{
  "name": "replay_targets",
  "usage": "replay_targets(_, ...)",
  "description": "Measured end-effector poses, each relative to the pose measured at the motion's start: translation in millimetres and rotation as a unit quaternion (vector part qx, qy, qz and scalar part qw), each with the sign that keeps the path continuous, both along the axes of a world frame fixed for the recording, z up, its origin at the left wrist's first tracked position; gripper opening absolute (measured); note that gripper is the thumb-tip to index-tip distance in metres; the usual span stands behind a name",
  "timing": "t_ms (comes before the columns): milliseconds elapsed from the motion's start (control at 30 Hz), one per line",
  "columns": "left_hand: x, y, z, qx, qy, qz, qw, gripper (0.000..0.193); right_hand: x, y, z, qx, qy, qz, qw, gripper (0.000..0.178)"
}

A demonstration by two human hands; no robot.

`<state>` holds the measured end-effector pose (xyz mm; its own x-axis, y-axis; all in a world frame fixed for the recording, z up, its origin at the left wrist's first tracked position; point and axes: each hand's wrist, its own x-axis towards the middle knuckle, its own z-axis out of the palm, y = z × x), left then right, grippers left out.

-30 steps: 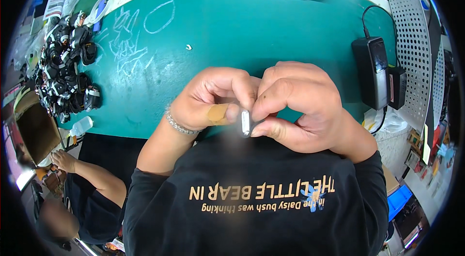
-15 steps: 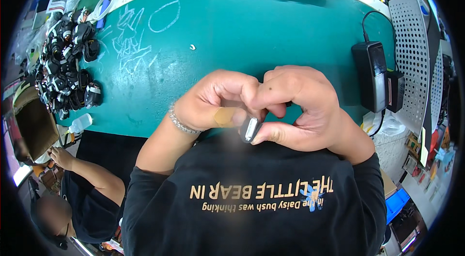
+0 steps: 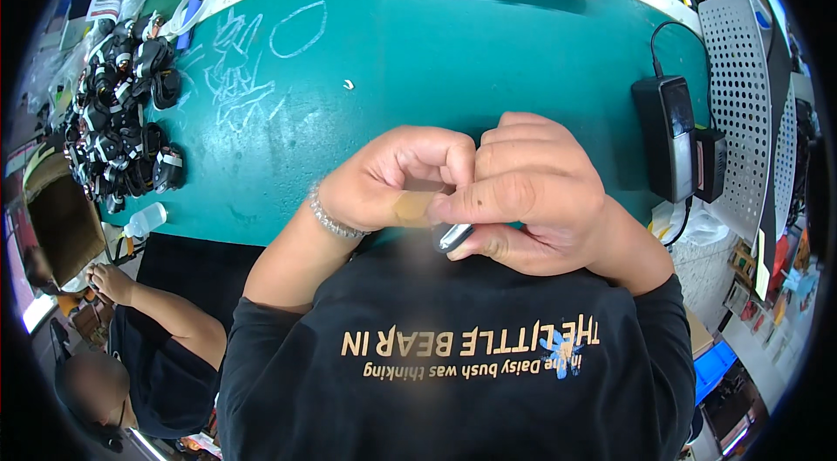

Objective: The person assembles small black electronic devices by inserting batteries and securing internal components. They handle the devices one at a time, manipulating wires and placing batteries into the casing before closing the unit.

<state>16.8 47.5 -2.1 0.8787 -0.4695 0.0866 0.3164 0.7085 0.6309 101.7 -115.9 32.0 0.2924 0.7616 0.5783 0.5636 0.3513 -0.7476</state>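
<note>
While my left hand (image 3: 392,182) pinches its top, my right hand (image 3: 532,199) grips the small silvery part (image 3: 453,236) from below, tilted diagonally.

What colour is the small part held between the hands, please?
Shiny silver small part, best seen in the head view.

The single head view looks steeply down, close over the green tabletop (image 3: 488,51), facing its far edge.
</note>
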Motion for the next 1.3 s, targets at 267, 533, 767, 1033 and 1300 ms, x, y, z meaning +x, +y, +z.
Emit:
replay_targets(267,0.5,0.9,-0.5,0.042,0.001,-0.016,0.999,0.019,-1.4,-0.9,0.9,-0.019,0.011,-0.006,1.0,0.022)
replay_targets(533,1.6,-2.2,-3.3,0.068,-0.01,0.004,0.998,0.025,-0.1,-5.1,5.5,-0.07,0.035,-0.021,0.997,0.02)
replay_targets(767,4.1,-1.2,2.4,0.119,-0.001,-0.02,0.993,0.029,0.9,-1.5,11.2,-0.044,0.009,-0.061,0.997,0.024)
replay_targets(1033,5.6,-4.5,-2.8,0.02,-0.048,-0.011,0.999,0.028,-10.1,0.6,-1.0,0.005,0.03,-0.163,0.986,0.016)
replay_targets(1300,12.9,-12.1,-20.3,-0.059,-0.057,0.045,0.996,0.021,-10.2,-7.0,-19.0,-0.042,0.137,-0.154,0.978,0.028)
